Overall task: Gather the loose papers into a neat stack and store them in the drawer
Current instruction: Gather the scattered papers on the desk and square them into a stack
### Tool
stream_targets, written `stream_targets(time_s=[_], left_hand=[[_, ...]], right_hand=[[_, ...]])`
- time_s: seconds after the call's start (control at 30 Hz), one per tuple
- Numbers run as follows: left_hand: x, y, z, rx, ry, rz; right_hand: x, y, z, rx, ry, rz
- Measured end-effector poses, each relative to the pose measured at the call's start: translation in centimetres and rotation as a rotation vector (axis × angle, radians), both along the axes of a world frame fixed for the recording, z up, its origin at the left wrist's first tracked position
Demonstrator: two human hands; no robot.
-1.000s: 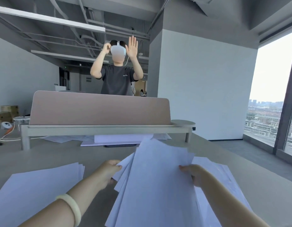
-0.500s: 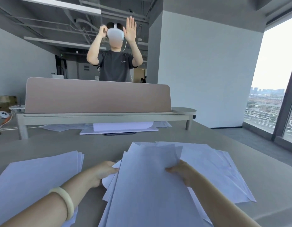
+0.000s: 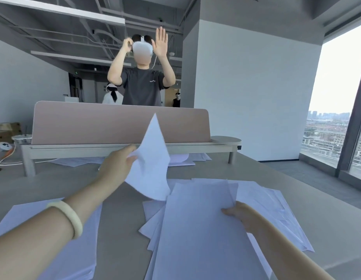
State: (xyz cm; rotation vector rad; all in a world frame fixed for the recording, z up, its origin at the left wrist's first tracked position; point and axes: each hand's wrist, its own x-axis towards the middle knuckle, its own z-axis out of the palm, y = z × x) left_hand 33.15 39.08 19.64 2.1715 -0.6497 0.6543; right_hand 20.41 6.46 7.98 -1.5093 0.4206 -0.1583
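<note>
My left hand (image 3: 117,166), its forearm crossing a side stack (image 3: 88,251), pinches one sheet (image 3: 153,164) by its edge, held above the desk (image 3: 121,225) and curling limply. My right hand (image 3: 239,215) grips the right edge of the fanned pile (image 3: 195,239) lying before me. Paper this light likely slides and creases, so I would square it by both long edges. The divider (image 3: 121,122) bounds reach ahead. No drawer shows.
</note>
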Motion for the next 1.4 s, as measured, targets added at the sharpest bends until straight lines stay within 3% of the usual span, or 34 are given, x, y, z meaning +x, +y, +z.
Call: stream_targets(time_s=[0.07,0.13,0.27,0.37,0.5,0.57,0.67,0.77,0.87,0.93,1.07,1.23,1.4], left_hand=[[-2.4,-0.8,0.3,0.178,-0.359,0.006],[-4.5,-1.5,-2.3,0.49,-0.564,-0.125],[-5.8,-3.0,-11.3,0.92,-0.644,-0.479],[-6.5,-3.4,-14.1,0.992,-0.611,-0.637],[-7.0,-3.4,-12.7,0.92,-0.479,-0.701],[-7.5,-3.4,-11.7,0.877,-0.245,-0.687],[-6.4,-3.1,-11.0,0.567,0.118,-0.528],[-4.0,-2.5,-8.3,0.102,0.398,-0.346],[-2.4,-1.8,-4.7,-0.297,0.841,-0.52],[-2.4,-1.7,-2.2,-0.343,0.807,-0.651],[-2.2,-3.0,0.9,-0.511,0.556,-0.553],[-3.2,-2.2,-0.3,-0.296,0.615,-0.681],[-3.1,-2.5,-1.9,-0.407,0.665,-0.631]], right_hand=[[0.3,0.0,-0.3,0.009,0.032,-0.07],[0.4,0.4,0.0,0.052,0.046,-0.141],[0.0,0.1,0.6,0.229,0.035,-0.139],[-0.5,0.0,0.8,0.207,0.017,-0.025],[-0.5,0.4,0.2,0.022,-0.011,0.087],[-0.5,0.7,-0.1,0.006,-0.059,0.102],[-0.8,1.1,0.1,0.077,-0.157,0.076],[-1.4,2.3,2.7,0.066,-0.269,0.061],[-1.4,3.3,7.3,-0.027,-0.393,0.028],[-1.3,4.2,10.9,-0.093,-0.489,-0.007],[-1.3,5.7,16.0,-0.117,-0.673,-0.02],[-1.9,6.6,13.5,-0.068,-0.577,-0.029],[-1.8,6.3,11.5,-0.005,-0.574,-0.174]])
